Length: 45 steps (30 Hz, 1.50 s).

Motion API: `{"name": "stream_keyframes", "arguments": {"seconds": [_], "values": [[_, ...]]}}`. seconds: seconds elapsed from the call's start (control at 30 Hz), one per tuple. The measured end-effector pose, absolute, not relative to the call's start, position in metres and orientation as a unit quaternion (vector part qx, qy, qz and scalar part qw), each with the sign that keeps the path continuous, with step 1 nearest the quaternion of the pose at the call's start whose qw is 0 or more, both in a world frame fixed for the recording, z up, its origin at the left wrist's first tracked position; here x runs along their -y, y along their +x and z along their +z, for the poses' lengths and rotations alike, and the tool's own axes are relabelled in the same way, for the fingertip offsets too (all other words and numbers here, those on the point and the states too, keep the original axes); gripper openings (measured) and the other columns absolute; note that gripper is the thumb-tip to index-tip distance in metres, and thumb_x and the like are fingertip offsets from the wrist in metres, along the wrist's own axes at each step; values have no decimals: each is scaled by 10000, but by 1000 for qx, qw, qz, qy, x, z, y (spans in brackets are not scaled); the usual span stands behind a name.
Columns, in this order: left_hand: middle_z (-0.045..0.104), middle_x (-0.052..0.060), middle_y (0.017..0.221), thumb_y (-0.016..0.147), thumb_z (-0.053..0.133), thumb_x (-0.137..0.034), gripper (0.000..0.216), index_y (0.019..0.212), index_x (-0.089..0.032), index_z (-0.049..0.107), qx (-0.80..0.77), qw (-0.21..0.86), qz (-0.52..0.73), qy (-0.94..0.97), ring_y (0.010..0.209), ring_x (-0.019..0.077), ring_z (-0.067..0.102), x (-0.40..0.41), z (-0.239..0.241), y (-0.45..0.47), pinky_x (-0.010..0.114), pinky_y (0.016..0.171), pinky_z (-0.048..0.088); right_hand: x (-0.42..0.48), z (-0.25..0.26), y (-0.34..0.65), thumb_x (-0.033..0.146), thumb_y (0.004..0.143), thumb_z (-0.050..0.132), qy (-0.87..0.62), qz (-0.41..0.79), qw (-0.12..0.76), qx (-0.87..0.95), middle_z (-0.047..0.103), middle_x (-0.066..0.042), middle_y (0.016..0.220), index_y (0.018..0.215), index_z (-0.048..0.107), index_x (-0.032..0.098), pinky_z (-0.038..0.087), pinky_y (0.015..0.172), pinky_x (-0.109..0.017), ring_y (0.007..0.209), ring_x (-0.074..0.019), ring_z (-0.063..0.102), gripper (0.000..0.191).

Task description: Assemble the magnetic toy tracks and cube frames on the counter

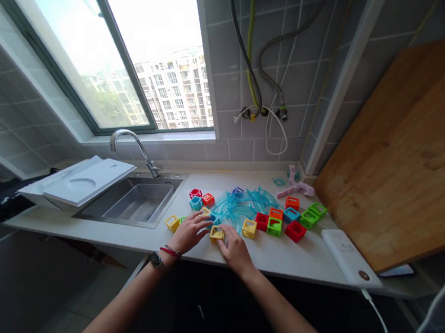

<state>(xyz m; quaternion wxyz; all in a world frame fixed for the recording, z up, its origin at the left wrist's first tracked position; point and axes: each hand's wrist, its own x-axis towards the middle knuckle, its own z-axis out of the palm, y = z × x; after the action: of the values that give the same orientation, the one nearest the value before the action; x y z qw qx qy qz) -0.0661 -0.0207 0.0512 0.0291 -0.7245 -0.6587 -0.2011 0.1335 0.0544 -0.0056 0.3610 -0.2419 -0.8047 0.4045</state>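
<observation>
My left hand [188, 231] reaches over the counter with its fingers stretched out and slightly apart. Its fingertips are beside a small blue block [211, 219], which is partly hidden, so contact is hard to judge. Behind those fingers a pale yellow block [205, 211] shows in part. In my right hand [235, 248], thumb and fingers are closed on the near right side of a yellow open-frame cube block [216, 234] resting at the counter's front. Translucent blue curved track pieces [242, 204] lie just beyond both hands.
Several coloured cube blocks [275, 226] lie to the right, with pink pieces [296, 186] behind. More blocks [195, 202] sit left, near the sink [176, 193]. A white power bank [348, 258] with a cable and a leaning wooden board [404, 150] are at far right.
</observation>
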Motion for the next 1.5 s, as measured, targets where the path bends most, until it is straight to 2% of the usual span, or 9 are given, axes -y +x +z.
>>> {"name": "stream_keyframes", "arguments": {"seconds": [0.17, 0.37, 0.73, 0.83, 0.97, 1.1, 1.2, 1.33, 1.5], "values": [[752, 46, 1099, 950, 590, -305, 191, 1058, -284, 746, 663, -6, -195, -722, 1077, 234, 648, 8, 54, -65, 422, 984, 517, -53, -9, 137, 144, 865, 540, -251, 403, 359, 804, 590, -119, 1348, 1257, 632, 231, 473, 1046, -447, 1202, -261, 600, 412], [756, 46, 1080, 936, 612, -316, 171, 1021, -291, 759, 676, -35, -230, -699, 1070, 223, 651, 6, 56, -61, 393, 974, 526, -53, -8, 139, 157, 849, 558, -253, 415, 359, 797, 592, -110, 1326, 1211, 642, 234, 480, 1038, -421, 1193, -257, 598, 379], [729, 49, 1187, 922, 605, -214, 231, 1117, -265, 719, 668, -21, -256, -699, 1262, 256, 584, 9, 49, -63, 481, 1094, 465, -52, -2, 145, 94, 792, 563, -243, 436, 366, 785, 617, -106, 1263, 1146, 667, 222, 484, 1017, -402, 1143, -247, 616, 391], [698, 63, 1244, 944, 562, -197, 280, 1182, -261, 694, 662, -28, -313, -680, 1328, 265, 526, 19, 53, -52, 508, 1136, 414, -52, 3, 148, 144, 821, 590, -217, 468, 371, 772, 632, -97, 1238, 1135, 671, 224, 533, 902, -350, 1051, -226, 641, 334], [647, 103, 1324, 966, 544, -253, 337, 1293, -239, 628, 660, -168, -419, -600, 1265, 277, 581, 42, 57, -30, 483, 1074, 480, -54, 6, 152, 283, 844, 660, -208, 547, 361, 726, 691, -55, 1034, 1169, 653, 226, 504, 586, -248, 672, -136, 616, 330], [504, 143, 1486, 979, 513, -250, 503, 1476, -240, 436, 593, -360, -467, -548, 1239, 277, 605, 62, 49, -9, 445, 1028, 518, -59, 0, 153, 397, 891, 626, -207, 611, 341, 684, 662, -2, 757, 1187, 649, 212, 467, 542, -235, 602, -135, 589, 350], [383, 123, 1576, 928, 594, -225, 652, 1526, -293, 344, 599, -345, -468, -550, 1311, 285, 543, 66, 43, 3, 439, 1058, 494, -62, -4, 152, 448, 937, 553, -193, 633, 328, 674, 697, -23, 833, 1180, 651, 213, 493, 575, -254, 640, -145, 617, 352], [533, 111, 1453, 871, 671, -238, 527, 1378, -270, 529, 629, -265, -471, -559, 1289, 287, 552, 58, 42, 8, 411, 992, 534, -61, -1, 151, 441, 955, 525, -178, 615, 309, 703, 718, -31, 899, 1206, 658, 232, 526, 637, -283, 691, -159, 646, 353], [645, 107, 1274, 892, 653, -322, 192, 1032, -191, 631, 659, -213, -489, -531, 1008, 215, 674, 45, 39, 2, 320, 835, 560, -49, 13, 162, 390, 941, 547, -253, 533, 396, 704, 691, -48, 985, 1222, 630, 224, 530, 645, -279, 717, -153, 637, 337]]}}
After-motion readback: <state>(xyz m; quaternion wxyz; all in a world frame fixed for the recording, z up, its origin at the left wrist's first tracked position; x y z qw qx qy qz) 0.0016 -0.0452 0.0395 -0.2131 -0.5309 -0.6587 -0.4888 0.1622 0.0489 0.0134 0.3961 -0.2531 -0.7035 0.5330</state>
